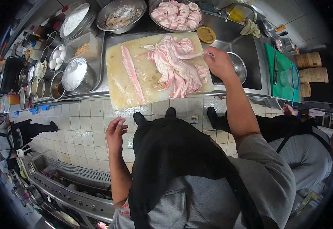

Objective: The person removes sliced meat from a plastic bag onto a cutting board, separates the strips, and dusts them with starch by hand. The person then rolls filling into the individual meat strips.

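A yellowed cutting board [117, 86] lies on the counter in front of me. Heaped on its right half is a pile of thin, fatty raw meat strips [176, 65]. My right hand [219, 64] pinches the end of one strip [193, 55] at the board's right edge, drawing it out from the heap. A single long meat strip [132, 72] lies flat on the board's left side. Off the near edge of the board hangs my left hand [115, 131], fingers loosely bent and apart, holding nothing.
Behind the board stand a bowl of rolled meat [177, 15] and a bowl of floury mixture [121, 15]. A sink [250, 57] is at right, white powder [75, 70] and eggs [57, 57] at left. Another person [303, 149] stands close on my right.
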A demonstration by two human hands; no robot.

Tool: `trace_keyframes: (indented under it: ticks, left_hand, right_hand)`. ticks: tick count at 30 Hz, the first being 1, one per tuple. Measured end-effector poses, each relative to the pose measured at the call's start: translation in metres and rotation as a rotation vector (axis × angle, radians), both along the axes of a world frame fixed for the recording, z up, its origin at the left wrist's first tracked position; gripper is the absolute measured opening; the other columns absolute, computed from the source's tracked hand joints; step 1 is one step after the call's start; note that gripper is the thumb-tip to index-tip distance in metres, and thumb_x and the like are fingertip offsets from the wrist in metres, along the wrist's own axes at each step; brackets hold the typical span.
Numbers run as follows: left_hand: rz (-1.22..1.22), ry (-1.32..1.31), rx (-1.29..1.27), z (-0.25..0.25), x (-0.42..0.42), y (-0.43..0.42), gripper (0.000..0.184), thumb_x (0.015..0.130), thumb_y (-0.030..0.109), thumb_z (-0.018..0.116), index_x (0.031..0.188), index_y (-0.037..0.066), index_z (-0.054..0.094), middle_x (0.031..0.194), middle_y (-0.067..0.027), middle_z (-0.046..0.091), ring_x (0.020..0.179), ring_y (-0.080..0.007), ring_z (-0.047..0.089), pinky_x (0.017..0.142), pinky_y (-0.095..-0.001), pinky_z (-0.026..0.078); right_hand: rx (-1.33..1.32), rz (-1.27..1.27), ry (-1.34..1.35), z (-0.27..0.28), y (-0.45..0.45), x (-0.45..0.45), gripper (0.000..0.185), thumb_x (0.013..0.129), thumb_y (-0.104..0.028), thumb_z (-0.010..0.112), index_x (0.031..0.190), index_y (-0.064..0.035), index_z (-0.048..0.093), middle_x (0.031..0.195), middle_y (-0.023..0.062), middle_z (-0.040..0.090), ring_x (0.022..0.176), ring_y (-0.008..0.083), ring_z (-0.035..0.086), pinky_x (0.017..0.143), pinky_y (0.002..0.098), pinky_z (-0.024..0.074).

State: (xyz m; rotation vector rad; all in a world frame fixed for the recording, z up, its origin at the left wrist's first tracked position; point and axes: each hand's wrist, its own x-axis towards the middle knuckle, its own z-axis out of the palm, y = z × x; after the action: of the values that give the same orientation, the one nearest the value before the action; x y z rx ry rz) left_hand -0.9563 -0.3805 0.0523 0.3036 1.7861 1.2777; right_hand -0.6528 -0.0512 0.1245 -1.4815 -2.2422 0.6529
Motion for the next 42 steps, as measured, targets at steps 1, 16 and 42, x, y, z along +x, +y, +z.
trace_keyframes:
  ticks: [1, 16, 42]
  left_hand:
    - [-0.056, 0.022, 0.005, 0.008, 0.005, 0.010, 0.029, 0.093, 0.019, 0.062, 0.116, 0.002, 0.062, 0.104, -0.0073, 0.068, 0.083, -0.0147, 0.065, 0.073, -0.0277, 0.052]
    - [-0.481, -0.607, 0.157, 0.039, 0.127, 0.194, 0.043, 0.096, 0.042, 0.056, 0.109, 0.002, 0.065, 0.093, -0.0061, 0.067, 0.074, -0.0139, 0.064, 0.067, -0.0292, 0.056]
    - [-0.428, -0.656, -0.066, 0.033, 0.102, 0.212, 0.044, 0.097, 0.048, 0.050, 0.102, 0.006, 0.062, 0.083, -0.0044, 0.063, 0.062, -0.0183, 0.059, 0.056, -0.0287, 0.048]
  right_hand:
    - [-0.001, 0.000, 0.016, 0.002, 0.002, -0.001, 0.026, 0.083, -0.025, 0.059, 0.099, -0.0060, 0.066, 0.089, 0.0219, 0.066, 0.085, 0.0389, 0.064, 0.075, 0.0443, 0.0504]
    - [0.001, 0.261, -0.009, 0.027, -0.062, -0.011, 0.021, 0.083, -0.015, 0.066, 0.101, -0.0031, 0.067, 0.086, 0.0157, 0.066, 0.078, 0.0285, 0.064, 0.072, 0.0372, 0.0497]
    - [-0.745, -0.116, 1.098, -0.025, -0.083, -0.030, 0.030, 0.088, 0.003, 0.057, 0.117, 0.0000, 0.057, 0.094, 0.0075, 0.066, 0.075, 0.0105, 0.061, 0.063, 0.0236, 0.0480]
